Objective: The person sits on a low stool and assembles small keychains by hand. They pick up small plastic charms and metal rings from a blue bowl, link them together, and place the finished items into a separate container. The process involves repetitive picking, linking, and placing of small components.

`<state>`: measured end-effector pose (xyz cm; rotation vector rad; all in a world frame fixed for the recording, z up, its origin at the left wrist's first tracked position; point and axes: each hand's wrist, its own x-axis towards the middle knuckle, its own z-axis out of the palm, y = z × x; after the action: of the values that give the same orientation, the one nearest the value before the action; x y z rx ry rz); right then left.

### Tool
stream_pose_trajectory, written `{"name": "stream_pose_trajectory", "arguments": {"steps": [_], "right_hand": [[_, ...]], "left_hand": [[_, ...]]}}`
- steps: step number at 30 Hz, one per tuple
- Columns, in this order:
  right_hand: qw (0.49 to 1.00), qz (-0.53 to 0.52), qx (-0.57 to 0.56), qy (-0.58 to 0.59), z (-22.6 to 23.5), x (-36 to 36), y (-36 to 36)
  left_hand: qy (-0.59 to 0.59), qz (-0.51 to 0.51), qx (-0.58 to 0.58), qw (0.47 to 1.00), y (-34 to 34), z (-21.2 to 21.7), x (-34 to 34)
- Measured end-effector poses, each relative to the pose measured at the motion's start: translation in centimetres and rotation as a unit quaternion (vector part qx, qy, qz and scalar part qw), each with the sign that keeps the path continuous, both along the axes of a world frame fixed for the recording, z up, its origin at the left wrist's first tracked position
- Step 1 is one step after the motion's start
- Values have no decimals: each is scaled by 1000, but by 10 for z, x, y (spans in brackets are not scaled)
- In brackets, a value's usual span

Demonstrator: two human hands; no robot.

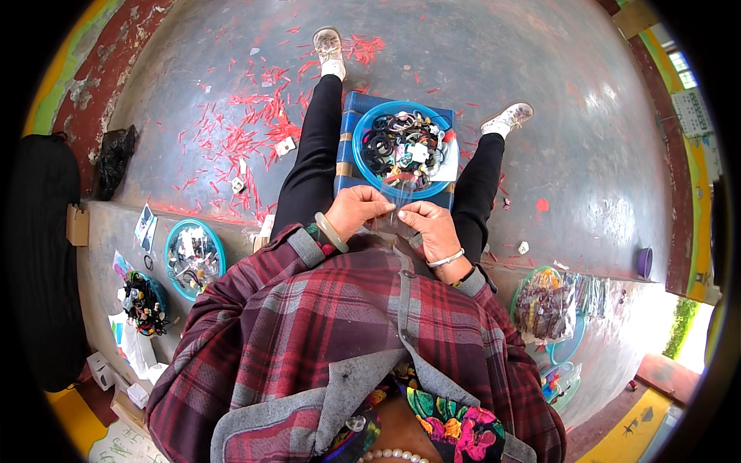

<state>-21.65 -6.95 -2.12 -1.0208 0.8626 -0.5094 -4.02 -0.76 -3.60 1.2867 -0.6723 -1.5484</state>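
Hands meet just below the blue basin (361, 158) of bangles and rings that sits on a striped box between the knees. Between them is a small clear plastic sleeve (392, 218), hard to make out; it looks light, thin, limp and slippery, best pinched at its top edge. The left hand (356, 210) has its fingertips closed in a pinch on one side of that edge, and the right hand (429, 224) pinches the other, fingers nearly shut.

Bowl (363, 139) on crate (346, 166) between legs
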Motion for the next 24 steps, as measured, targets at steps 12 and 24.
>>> {"name": "stream_pose_trajectory", "arguments": {"steps": [12, 24], "right_hand": [[994, -32, -96, 35, -8, -2, -2], [910, 36, -352, 215, 13, 12, 1]], "left_hand": [[54, -8, 8, 998, 0, -1, -1], [19, -71, -47, 996, -1, 2, -5]]}}
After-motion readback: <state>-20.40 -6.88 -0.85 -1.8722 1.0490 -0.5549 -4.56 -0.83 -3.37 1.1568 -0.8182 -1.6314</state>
